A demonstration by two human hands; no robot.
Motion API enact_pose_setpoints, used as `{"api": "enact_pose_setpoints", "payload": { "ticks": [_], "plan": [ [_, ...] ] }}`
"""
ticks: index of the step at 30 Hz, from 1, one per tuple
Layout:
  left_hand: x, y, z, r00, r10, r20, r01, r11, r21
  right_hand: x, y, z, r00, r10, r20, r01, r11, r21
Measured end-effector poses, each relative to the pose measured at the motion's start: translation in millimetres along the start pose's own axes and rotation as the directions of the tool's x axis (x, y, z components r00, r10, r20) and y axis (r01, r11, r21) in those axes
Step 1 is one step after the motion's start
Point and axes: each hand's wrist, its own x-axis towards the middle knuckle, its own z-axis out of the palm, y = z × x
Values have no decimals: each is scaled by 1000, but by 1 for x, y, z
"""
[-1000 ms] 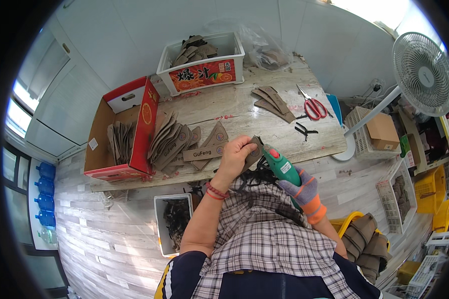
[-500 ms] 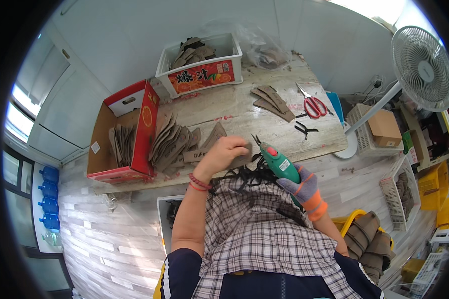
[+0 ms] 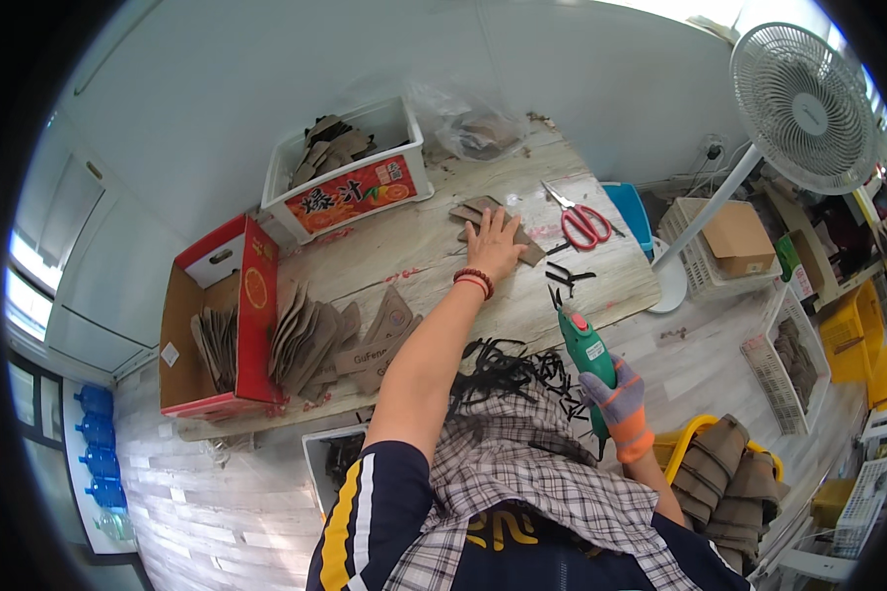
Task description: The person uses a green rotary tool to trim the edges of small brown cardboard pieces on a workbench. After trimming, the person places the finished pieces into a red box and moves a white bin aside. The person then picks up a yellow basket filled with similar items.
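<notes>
My left hand point(image 3: 496, 245), bare with a red bead bracelet at the wrist, lies flat with spread fingers on a small stack of brown cardboard pieces point(image 3: 466, 213) at the far right part of the wooden table point(image 3: 414, 258). My right hand point(image 3: 616, 396), in a grey and orange glove, grips a green electric cutter point(image 3: 583, 345) whose black blades point up toward the table edge. Black curly offcuts point(image 3: 508, 369) lie on my checked lap cloth below the table edge.
Red-handled scissors point(image 3: 584, 222) and black snips point(image 3: 568, 275) lie right of the stack. A white crate point(image 3: 353, 192) with cardboard stands at the back, a red box point(image 3: 219, 325) and fanned cardboard pieces point(image 3: 310, 340) at left. A fan point(image 3: 803, 103) and baskets stand right.
My left arm has stretched forward from near the cutter's blades to the cardboard stack farther back on the table. The right hand with the cutter has stayed about in place.
</notes>
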Motion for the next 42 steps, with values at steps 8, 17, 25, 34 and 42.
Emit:
{"api": "enact_pose_setpoints", "payload": {
  "ticks": [8,17,25,34,42],
  "plan": [
    [-86,7,-15,969,215,121,-216,976,-2,-1,13,-4,999,-6,-37,5,1000,-25],
    [-143,0,-57,910,-344,-230,290,927,-239,-3,16,21,999,-42,31,47,987,-155],
    [-117,11,-20,841,-460,-284,430,888,-164,-10,9,28,999,40,9,-38,989,-140],
    [-139,29,-63,764,-640,77,-12,-133,-991,-4,22,36,996,-77,36,83,961,-263],
    [-154,47,-80,774,-626,96,-78,-245,-967,-9,25,44,987,-133,95,155,942,-297]
  ]
}}
